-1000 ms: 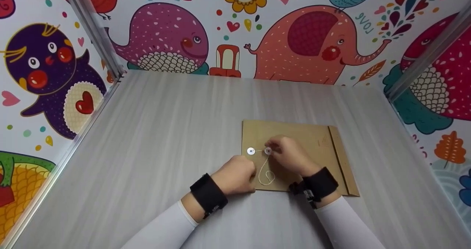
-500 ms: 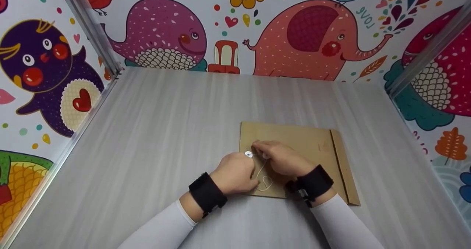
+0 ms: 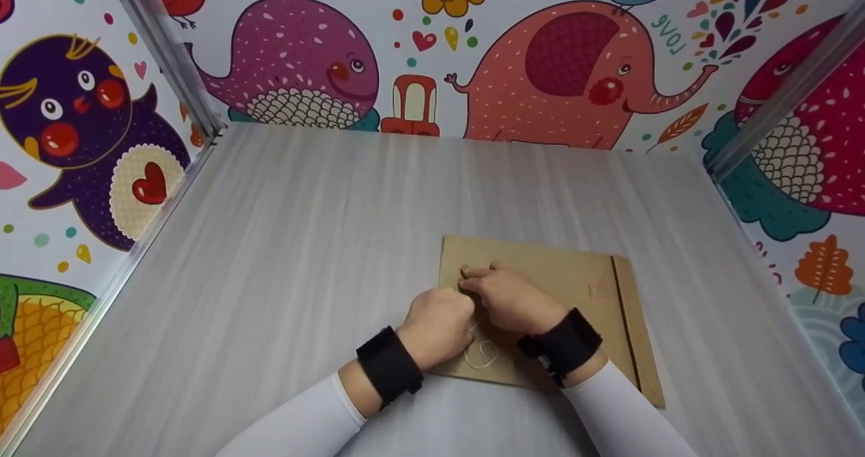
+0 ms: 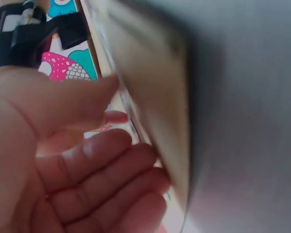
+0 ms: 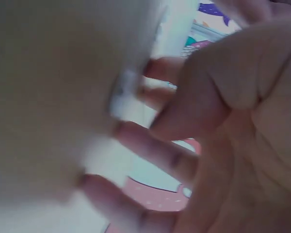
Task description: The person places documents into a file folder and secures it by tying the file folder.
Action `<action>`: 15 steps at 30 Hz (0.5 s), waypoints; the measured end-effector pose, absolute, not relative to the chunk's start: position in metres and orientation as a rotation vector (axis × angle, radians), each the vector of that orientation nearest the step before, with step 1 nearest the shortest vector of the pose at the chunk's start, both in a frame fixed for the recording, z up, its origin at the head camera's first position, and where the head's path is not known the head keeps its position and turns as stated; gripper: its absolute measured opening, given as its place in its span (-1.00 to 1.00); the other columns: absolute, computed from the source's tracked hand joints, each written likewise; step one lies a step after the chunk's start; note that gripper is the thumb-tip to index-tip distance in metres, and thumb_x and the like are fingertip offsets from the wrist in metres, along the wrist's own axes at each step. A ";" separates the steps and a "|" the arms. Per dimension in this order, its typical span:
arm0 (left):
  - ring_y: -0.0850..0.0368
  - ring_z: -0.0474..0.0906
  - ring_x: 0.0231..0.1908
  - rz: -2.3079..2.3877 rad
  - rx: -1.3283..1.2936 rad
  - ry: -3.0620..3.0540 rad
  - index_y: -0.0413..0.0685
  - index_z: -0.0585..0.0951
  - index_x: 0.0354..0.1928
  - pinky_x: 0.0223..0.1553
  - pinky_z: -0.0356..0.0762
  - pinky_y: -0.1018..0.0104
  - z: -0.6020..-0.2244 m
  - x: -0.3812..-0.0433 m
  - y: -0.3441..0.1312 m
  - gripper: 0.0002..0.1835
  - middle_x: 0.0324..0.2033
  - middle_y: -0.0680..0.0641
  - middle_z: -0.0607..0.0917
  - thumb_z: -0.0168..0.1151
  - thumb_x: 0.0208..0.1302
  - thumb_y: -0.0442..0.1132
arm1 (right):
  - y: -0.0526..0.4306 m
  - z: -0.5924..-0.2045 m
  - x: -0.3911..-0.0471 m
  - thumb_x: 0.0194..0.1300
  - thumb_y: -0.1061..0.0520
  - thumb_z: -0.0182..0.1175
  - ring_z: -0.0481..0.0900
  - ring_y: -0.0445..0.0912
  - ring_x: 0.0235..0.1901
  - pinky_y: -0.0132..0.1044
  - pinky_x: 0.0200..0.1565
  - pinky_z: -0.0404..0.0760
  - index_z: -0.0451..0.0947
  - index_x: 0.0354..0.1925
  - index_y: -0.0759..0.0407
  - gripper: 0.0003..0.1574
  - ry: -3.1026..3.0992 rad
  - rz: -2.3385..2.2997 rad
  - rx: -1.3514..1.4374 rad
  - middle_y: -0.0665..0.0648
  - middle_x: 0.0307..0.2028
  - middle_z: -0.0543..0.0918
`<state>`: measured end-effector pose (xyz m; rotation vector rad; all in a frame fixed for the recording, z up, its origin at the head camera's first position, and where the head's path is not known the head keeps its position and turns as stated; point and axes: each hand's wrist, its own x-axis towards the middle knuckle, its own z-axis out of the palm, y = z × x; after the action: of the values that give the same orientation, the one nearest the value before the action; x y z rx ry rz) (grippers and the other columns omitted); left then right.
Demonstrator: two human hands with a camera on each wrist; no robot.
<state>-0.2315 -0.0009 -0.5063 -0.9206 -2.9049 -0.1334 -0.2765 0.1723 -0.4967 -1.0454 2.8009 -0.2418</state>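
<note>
A brown kraft envelope [image 3: 551, 274] lies flat on the tabletop, its pale string [image 3: 481, 364] loosely looped on its near left part. My left hand [image 3: 438, 328] is over the envelope's left edge with bent fingers. In the left wrist view its thumb and fingertips meet the envelope, and whether they pinch anything is not plain. My right hand [image 3: 519, 299] reaches across from the right, its fingers spread and their tips on the envelope. Near those tips a pale, blurred spot [image 5: 118, 97] shows in the right wrist view. The round buttons are hidden from the head view.
The grey wood-grain tabletop [image 3: 324, 227] spreads around the envelope. Walls printed with cartoon animals [image 3: 561, 71] enclose its back and sides. A metal post stands at each back corner. Both wrists wear black straps.
The envelope has shifted slightly toward me. My right hand has moved left from the right button, and both hands now cover the buttons. The string's loop has changed shape.
</note>
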 end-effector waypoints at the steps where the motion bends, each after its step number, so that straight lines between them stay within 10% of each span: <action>1: 0.08 0.75 -0.34 -0.122 -0.929 -2.903 0.02 0.79 -0.37 -0.39 0.72 0.21 -0.507 -0.230 0.000 -0.77 -0.38 0.00 0.81 0.55 0.17 0.01 | 0.172 -0.496 -0.276 0.31 0.49 0.19 0.62 0.22 0.33 0.27 0.42 0.45 0.67 0.21 0.35 -0.49 2.791 -0.242 -1.051 0.34 0.35 0.63; 15: 0.15 0.69 -0.44 0.009 -0.993 -2.831 0.00 0.73 -0.43 -0.52 0.67 0.27 -0.512 -0.217 0.006 -0.91 -0.48 0.01 0.75 0.42 0.23 -0.24 | 0.169 -0.496 -0.276 0.22 0.45 0.27 0.79 0.06 0.04 0.00 0.11 0.64 0.77 -0.11 0.15 -0.66 2.867 -0.289 -1.106 0.13 0.07 0.82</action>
<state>-0.2175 0.0061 -0.5121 -0.9935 -2.8312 0.0088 -0.2765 0.1694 -0.4964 -1.1061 2.8669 -0.2886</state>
